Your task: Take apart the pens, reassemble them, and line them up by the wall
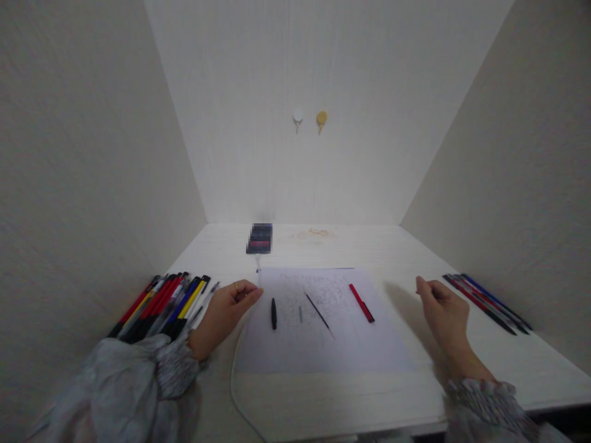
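Note:
My left hand (231, 307), with a ring on one finger, is closed in a pinch beside the left edge of a white sheet of paper (323, 357); whether anything is between the fingertips is hidden. My right hand (446, 314) is curled closed to the right of the paper, raised above its shadow; what it holds, if anything, I cannot make out. On the scribbled sheet lie a short black pen part (274, 314), a thin dark pen refill (317, 311), a small grey piece like a spring (301, 314) and a red pen barrel (361, 303) with a black end.
Several red, yellow, blue and black pens (161, 301) lie grouped at left by the wall. More pens (489, 304) lie at right. A phone (260, 239) with a white cable (233, 375) is at the back. Two hooks (322, 118) hang on the back wall.

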### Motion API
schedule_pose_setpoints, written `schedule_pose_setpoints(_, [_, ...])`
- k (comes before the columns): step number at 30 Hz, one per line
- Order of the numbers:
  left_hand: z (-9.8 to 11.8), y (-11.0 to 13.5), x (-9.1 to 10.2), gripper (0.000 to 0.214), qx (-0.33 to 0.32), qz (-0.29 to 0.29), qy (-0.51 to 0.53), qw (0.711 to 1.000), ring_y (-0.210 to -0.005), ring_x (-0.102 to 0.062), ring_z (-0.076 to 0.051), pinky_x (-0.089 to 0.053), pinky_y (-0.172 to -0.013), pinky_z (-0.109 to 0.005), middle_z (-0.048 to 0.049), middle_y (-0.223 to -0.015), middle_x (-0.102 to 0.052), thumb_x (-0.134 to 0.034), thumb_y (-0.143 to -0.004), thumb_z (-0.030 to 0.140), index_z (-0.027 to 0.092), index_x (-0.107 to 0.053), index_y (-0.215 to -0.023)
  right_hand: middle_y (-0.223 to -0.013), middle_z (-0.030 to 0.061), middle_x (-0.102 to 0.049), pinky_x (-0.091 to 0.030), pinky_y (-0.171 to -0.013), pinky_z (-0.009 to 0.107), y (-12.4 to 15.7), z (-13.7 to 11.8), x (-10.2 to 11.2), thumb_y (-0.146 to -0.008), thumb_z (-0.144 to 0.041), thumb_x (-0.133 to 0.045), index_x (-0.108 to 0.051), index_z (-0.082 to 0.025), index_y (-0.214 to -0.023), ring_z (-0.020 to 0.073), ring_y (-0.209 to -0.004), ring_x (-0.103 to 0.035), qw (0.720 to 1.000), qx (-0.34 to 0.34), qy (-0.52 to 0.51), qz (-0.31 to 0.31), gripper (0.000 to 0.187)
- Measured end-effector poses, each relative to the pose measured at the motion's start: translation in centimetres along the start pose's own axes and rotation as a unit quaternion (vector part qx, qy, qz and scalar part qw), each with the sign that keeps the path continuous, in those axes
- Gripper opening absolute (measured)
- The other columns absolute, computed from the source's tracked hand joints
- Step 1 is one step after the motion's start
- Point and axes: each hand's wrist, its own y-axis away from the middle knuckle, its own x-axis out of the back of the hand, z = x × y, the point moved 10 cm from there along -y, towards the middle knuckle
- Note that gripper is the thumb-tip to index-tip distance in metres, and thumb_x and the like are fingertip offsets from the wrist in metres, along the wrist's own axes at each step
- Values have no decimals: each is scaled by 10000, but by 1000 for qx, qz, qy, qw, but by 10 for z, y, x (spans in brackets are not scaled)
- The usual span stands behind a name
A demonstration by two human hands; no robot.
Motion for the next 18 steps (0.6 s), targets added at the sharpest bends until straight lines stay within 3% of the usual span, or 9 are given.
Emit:
schedule_pose_setpoints(8, [-5, -1, -4, 295, 9, -17, -38, 999, -495, -450, -115, -332, -476, -216, 25, -531, -529, -471, -694, 423, 152, -580, -658, -403, -51, -343, -278, -445, 195, 7, -8, 6, -727, -447, -401, -471, -167, -497, 80, -395, -362, 999, 36, -21, 35, 369])
schedule_pose_setpoints(12, [-4, 0, -3, 299, 9, -14, -48, 999, -481, -439, -115, -323, -466, -217, 29, -517, -513, -471, -687, 431, 155, -574, -639, -398, -56, -327, -270, -441, 186, 11, -18, 1, -727, -432, -410, -464, -166, -493, 70, -388, -353, 997, 72, -23, 14, 358])
schedule_pose_setpoints(18, [-2, 0, -6, 300, 10, -27, -51, 998, -468, -411, -106, -305, -466, -215, 36, -505, -484, -468, -691, 431, 154, -566, -632, -418, -57, -313, -275, -451, 191, 10, -18, -3, -734, -422, -410, -441, -168, -499, 73, -404, -342, 997, 71, -34, -10, 348])
